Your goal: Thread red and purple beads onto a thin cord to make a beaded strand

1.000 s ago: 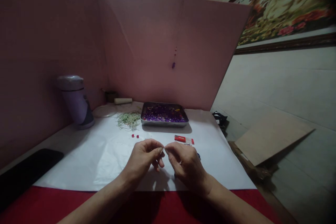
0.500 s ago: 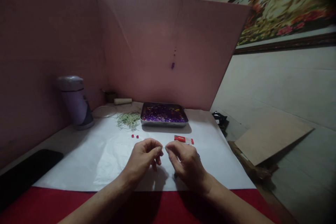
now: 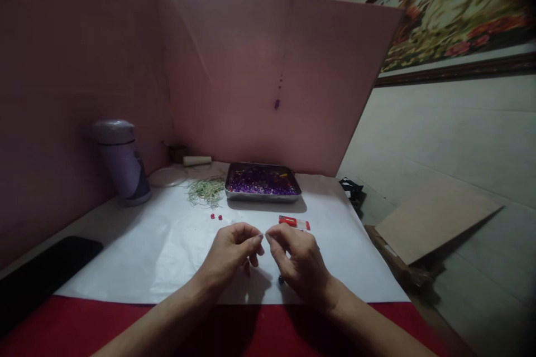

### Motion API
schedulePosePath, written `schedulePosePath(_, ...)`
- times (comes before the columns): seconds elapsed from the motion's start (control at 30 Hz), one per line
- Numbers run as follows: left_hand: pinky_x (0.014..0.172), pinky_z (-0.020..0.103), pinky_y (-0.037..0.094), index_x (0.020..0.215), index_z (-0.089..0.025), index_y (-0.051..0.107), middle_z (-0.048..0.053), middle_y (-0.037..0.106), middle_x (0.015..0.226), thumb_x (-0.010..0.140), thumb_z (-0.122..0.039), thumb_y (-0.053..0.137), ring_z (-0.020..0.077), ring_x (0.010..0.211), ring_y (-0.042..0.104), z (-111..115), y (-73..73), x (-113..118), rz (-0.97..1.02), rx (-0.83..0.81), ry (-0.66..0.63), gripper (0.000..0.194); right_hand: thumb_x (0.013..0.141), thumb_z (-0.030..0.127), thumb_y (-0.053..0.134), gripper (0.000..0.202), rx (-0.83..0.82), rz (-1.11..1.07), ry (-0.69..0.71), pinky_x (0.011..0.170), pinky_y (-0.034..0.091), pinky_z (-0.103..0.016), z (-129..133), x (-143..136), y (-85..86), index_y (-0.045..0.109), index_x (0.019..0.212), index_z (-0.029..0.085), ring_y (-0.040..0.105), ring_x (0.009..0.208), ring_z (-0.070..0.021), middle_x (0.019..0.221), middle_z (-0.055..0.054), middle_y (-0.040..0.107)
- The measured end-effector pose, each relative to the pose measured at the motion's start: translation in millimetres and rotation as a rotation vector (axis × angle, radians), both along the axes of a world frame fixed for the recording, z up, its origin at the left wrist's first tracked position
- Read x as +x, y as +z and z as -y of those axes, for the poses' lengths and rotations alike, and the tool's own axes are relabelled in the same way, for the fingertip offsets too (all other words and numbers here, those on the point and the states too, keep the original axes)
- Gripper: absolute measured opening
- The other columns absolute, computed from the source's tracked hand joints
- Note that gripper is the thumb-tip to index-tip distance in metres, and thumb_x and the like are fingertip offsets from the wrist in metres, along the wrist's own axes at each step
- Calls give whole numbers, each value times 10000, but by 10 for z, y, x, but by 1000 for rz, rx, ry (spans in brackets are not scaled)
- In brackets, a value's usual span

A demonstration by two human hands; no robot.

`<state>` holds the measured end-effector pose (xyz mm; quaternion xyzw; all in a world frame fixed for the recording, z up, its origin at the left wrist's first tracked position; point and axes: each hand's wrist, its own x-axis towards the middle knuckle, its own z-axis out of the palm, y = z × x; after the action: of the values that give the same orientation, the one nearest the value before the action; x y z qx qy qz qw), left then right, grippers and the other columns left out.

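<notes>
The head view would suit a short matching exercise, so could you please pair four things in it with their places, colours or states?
1. Left hand
2. Tray
3. Small red pieces
4. Tangle of strands

A. Pale green, beside a shallow metal container
B. A pair lying on the white sheet
C. Thumb and forefinger brought together, close to the right hand
D. Metal, holding mostly purple pieces

Pairs: 1-C, 2-D, 3-B, 4-A.

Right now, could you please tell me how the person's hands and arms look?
The left hand and right hand are bare, with no glove or ring visible. The left forearm and right forearm are uncovered too: no sleeve, watch or bracelet shows.
</notes>
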<state>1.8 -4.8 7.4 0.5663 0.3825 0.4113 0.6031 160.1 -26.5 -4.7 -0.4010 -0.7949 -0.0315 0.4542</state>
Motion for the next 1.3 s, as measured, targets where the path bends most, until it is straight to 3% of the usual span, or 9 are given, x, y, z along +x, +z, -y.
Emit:
schedulePosePath(0.7,422,212,395,735,-118,597,17,609,614,704,-287,647,105,496,518,14,14,-9,51,39,20,179,850,91,451,142,-37,48,56,543,375,-242,15,14,21,570,845,167,533,535,-132,673,-30,623)
schedulePosePath(0.93,413,212,385,720,-128,585,12,583,627,754,-323,602,101,503,493,0,-7,-20,-14,92,4,199,874,160,470,102,-46,11,15,540,376,-250,21,-9,19,572,871,153,537,513,-139,637,-26,612)
schedulePosePath(1.3,417,213,399,827,-126,566,-12,584,623,615,-290,724,106,514,506,-25,-22,-7,71,15,-4,311,846,119,476,116,-46,-71,2,535,365,-241,-5,-10,-1,577,809,163,530,521,-133,612,-8,586)
